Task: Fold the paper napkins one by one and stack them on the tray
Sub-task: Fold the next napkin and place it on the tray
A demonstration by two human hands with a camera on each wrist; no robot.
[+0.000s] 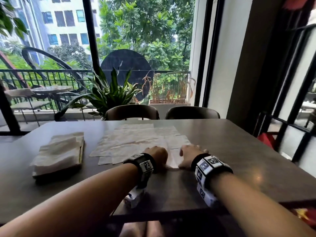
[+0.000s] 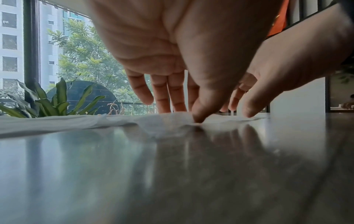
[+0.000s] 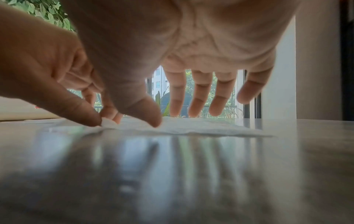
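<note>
A white paper napkin [image 1: 173, 159] lies at the near edge of a spread of several unfolded napkins [image 1: 136, 139] on the table. My left hand [image 1: 158, 155] pinches its near edge [image 3: 106, 121] between thumb and a finger. My right hand [image 1: 189, 154] sits just to the right; its thumb [image 3: 154, 121] touches the napkin while its straight fingers [image 3: 199, 104] hover above the paper. At the left, a stack of folded napkins [image 1: 58, 151] covers the tray [image 1: 81, 151], of which only a thin yellowish edge shows.
The dark glossy table [image 1: 239, 159] runs bare to the right and in front of my hands. Two chair backs [image 1: 131, 112] stand at its far side, before a window with plants. The near table edge [image 1: 171, 214] is under my forearms.
</note>
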